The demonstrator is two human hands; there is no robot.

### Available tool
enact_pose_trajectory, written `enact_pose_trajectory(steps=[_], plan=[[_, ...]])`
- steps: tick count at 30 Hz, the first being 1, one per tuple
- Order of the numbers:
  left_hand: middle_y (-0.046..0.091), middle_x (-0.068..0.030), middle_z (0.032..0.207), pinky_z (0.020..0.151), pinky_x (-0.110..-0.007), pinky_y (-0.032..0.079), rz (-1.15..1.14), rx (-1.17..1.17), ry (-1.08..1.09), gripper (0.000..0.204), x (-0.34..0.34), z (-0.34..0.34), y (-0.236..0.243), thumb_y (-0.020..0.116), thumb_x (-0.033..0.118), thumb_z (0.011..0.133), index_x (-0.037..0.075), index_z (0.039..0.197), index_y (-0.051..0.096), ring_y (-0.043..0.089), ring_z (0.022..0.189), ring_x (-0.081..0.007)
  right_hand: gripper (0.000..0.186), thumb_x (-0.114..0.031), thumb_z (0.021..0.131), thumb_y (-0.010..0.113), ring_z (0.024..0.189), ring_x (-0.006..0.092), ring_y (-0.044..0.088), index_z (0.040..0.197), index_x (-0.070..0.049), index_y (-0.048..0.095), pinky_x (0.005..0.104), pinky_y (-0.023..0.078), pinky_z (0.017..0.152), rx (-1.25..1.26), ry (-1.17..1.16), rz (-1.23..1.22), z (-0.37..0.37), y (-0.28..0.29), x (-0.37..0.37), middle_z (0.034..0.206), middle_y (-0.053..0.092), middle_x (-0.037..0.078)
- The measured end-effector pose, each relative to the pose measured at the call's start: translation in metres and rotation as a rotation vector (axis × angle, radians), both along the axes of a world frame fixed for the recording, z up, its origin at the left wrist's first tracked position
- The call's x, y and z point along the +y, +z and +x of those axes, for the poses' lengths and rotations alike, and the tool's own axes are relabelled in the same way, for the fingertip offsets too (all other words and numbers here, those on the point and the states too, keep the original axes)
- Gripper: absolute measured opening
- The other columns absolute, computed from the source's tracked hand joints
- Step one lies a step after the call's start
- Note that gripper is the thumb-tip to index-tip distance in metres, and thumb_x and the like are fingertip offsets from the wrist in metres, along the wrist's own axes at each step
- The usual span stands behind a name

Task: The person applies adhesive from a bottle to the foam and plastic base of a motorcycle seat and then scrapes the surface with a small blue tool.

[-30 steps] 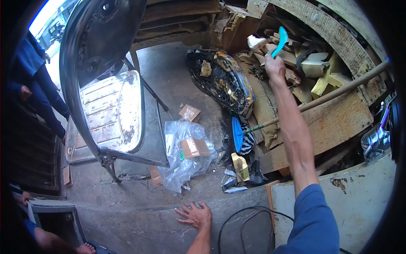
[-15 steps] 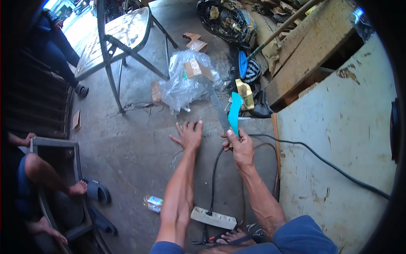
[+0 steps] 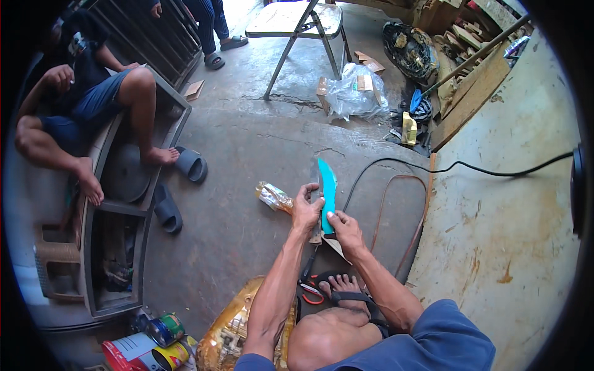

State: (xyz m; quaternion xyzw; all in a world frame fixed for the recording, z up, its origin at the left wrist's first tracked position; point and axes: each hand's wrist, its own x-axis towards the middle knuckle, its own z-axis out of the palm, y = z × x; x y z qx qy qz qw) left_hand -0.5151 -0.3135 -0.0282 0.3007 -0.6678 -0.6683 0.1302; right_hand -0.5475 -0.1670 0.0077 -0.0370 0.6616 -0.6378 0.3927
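A teal knife-shaped piece (image 3: 328,180) and a grey metal blade (image 3: 314,169) stand side by side in my grip, both pointing away from me. My left hand (image 3: 305,211) is closed on the metal blade, its thumb beside the teal piece. My right hand (image 3: 346,235) grips the lower end of the teal piece, thumb on top. A clear bottle (image 3: 271,195) lies left of my hands. Below them, red-handled pliers (image 3: 312,294) lie near my foot (image 3: 342,289).
A seated person (image 3: 111,111) rests bare feet at the left, near grey slippers (image 3: 192,164); another person's legs (image 3: 210,25) stand beyond. A folding chair (image 3: 291,21), plastic wrap (image 3: 349,93) and wood scraps (image 3: 467,43) lie ahead. A cable (image 3: 482,169) crosses to the pale board (image 3: 495,235). Cans (image 3: 164,328) stand lower left.
My right hand has come down from the wood pile with the teal piece. My left hand has left the floor and now holds the metal blade beside it. The view has shifted left.
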Motion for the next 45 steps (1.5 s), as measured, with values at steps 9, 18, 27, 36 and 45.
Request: enact_pose_trajectory(steps=[9, 18, 27, 36, 45], plan=[[0.056, -0.0185, 0.128, 0.097, -0.042, 0.047, 0.264, 0.152, -0.004, 0.057, 0.047, -0.053, 0.094, 0.062, 0.029, 0.097, 0.003, 0.142, 0.038, 0.058, 0.116, -0.0245, 0.031, -0.028, 0.103, 0.05, 0.069, 0.0107, 0.062, 0.116, -0.001, 0.059, 0.0252, 0.049, 0.061, 0.34, -0.435, -0.182, -0.061, 0.096, 0.032, 0.089, 0.067, 0.008], [0.071, -0.0131, 0.078, 0.061, -0.041, 0.052, -0.067, 0.18, -0.046, 0.039, -0.008, -0.018, 0.215, 0.056, 0.04, 0.099, 0.006, 0.117, 0.06, 0.067, 0.064, -0.0314, 0.031, -0.024, 0.097, 0.06, 0.082, 0.0184, 0.067, 0.115, 0.002, 0.062, 0.0311, 0.053, 0.073, 0.572, 0.394, -0.112, -0.024, 0.091, 0.005, 0.092, 0.07, 0.011], [0.062, -0.0209, 0.07, 0.06, -0.055, 0.046, -0.938, -0.715, -0.378, 0.022, 0.029, 0.258, 0.278, 0.055, 0.029, 0.096, 0.007, 0.096, 0.054, 0.061, 0.071, -0.0454, 0.04, -0.032, 0.088, 0.07, 0.08, 0.0347, 0.067, 0.115, -0.004, 0.063, 0.0392, 0.054, 0.075, 1.603, 0.55, -0.367, 0.089, 0.196, -0.031, 0.087, 0.067, 0.017], [0.054, -0.009, 0.056, 0.044, -0.038, 0.042, -0.791, -0.316, -0.276, 0.021, 0.162, 0.472, 0.32, 0.072, 0.021, 0.083, 0.009, 0.074, 0.057, 0.056, 0.047, -0.0274, 0.039, -0.038, 0.096, 0.059, 0.056, 0.0309, 0.057, 0.076, -0.005, 0.054, 0.0436, 0.044, 0.052, 0.865, 1.68, -0.939, 0.248, 0.225, 0.022, 0.061, 0.052, 0.01], [0.055, -0.0073, 0.057, 0.045, -0.031, 0.04, -0.612, 0.044, 0.052, 0.01, 0.248, 0.605, 0.257, 0.072, 0.011, 0.078, 0.004, 0.077, 0.066, 0.053, 0.045, -0.023, 0.044, -0.031, 0.105, 0.047, 0.048, 0.0055, 0.036, 0.069, -0.007, 0.051, 0.0236, 0.03, 0.046, 0.457, 0.429, -0.308, 0.271, 0.2, 0.143, 0.057, 0.04, -0.003]])
